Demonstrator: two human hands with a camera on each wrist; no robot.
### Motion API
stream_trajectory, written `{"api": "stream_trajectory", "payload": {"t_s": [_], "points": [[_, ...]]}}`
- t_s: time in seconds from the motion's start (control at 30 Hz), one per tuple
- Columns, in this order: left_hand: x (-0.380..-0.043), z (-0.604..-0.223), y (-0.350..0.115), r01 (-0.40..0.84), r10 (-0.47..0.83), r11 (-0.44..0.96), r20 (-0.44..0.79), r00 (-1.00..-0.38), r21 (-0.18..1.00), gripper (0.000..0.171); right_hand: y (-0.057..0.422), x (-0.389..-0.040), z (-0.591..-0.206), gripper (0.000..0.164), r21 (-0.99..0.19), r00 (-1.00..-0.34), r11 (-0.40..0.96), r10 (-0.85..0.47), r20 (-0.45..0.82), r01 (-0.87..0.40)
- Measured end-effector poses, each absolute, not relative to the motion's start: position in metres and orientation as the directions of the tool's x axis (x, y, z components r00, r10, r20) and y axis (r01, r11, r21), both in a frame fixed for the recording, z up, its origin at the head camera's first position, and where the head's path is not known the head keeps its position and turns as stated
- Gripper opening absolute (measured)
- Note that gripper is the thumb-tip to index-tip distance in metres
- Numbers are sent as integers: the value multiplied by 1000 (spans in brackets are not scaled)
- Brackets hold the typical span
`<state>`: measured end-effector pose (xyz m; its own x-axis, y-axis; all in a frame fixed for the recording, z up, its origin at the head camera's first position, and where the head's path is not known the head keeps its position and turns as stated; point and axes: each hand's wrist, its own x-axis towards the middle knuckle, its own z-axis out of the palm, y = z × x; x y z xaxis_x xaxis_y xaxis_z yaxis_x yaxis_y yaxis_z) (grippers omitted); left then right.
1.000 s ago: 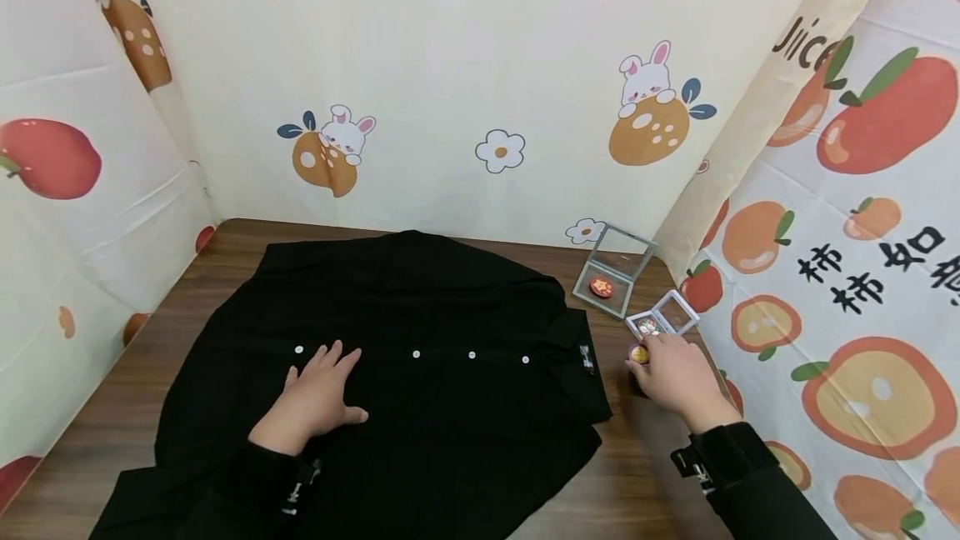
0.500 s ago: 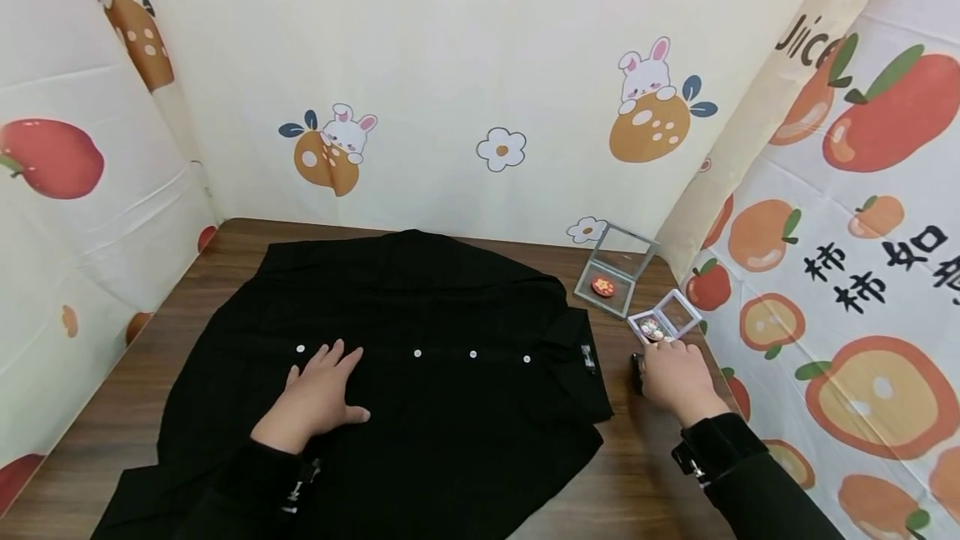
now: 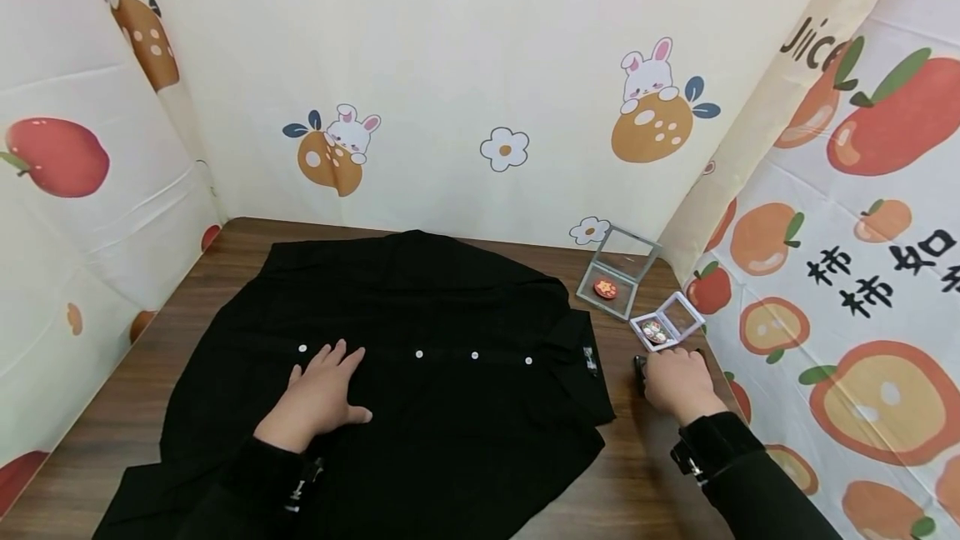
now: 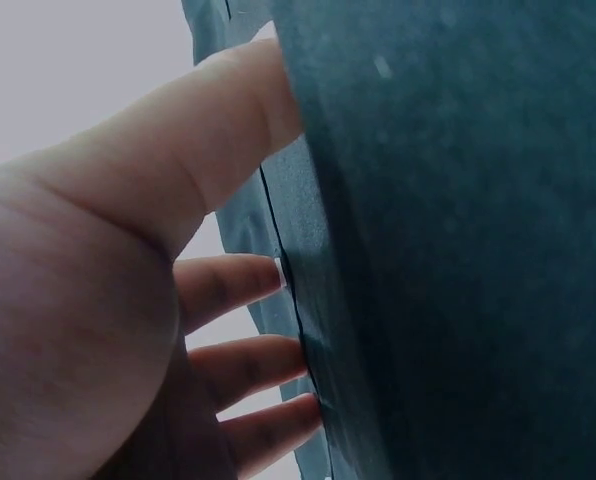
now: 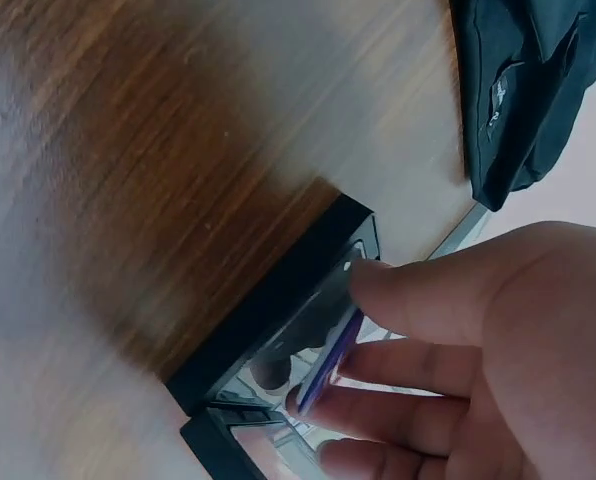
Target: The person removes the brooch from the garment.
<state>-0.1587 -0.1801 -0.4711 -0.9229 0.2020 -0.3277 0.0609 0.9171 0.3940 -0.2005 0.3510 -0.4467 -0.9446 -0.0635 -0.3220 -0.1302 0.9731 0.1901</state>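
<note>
A black shirt (image 3: 450, 415) with white buttons lies spread out on the wooden table. My left hand (image 3: 318, 398) rests on it with fingers spread; in the left wrist view, the fingertips touch the dark cloth. At the table's right side, my right hand (image 3: 681, 386) pinches a thin round badge (image 5: 330, 362) with a purple edge between thumb and fingers. The badge is tilted over an open black-framed display case (image 5: 268, 295) with a clear inside. In the head view that hand covers most of the black case (image 3: 640, 369) and the whole badge.
Beyond the right hand stands an open white case (image 3: 678, 317) holding a round patterned badge (image 3: 655, 331). Behind it is an open grey case (image 3: 628, 313) with a red badge (image 3: 606, 288). Printed cloth walls (image 3: 450, 65) enclose the table (image 3: 585, 490).
The right hand has turned over and brought the badge, earlier seen with its yellow face up, down to the black case. My left hand stays on the shirt.
</note>
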Motion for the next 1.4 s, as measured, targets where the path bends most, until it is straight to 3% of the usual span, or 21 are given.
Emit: {"api": "stream_trajectory", "payload": {"t_s": [0.8,1.07,1.23,1.3,1.4], "points": [[-160,-474,-182,78,218,914,-320,-922,398,98,356,-205,-448,18,191,-932,972,-64,-355,-140],[-158,-472,-182,81,219,910,-307,-926,407,97,353,-205,-441,15,112,-930,991,-25,-366,-71],[-160,-474,-186,97,229,914,-303,-925,395,99,335,-203,-430,32,15,-964,998,-52,-260,-58],[-161,-474,-187,120,238,915,-275,-932,386,99,323,-202,-426,45,-21,-976,997,-82,-202,-79],[-161,-473,-186,159,250,908,-197,-948,387,94,302,-199,-422,50,-103,-986,989,-117,-118,-105]]}}
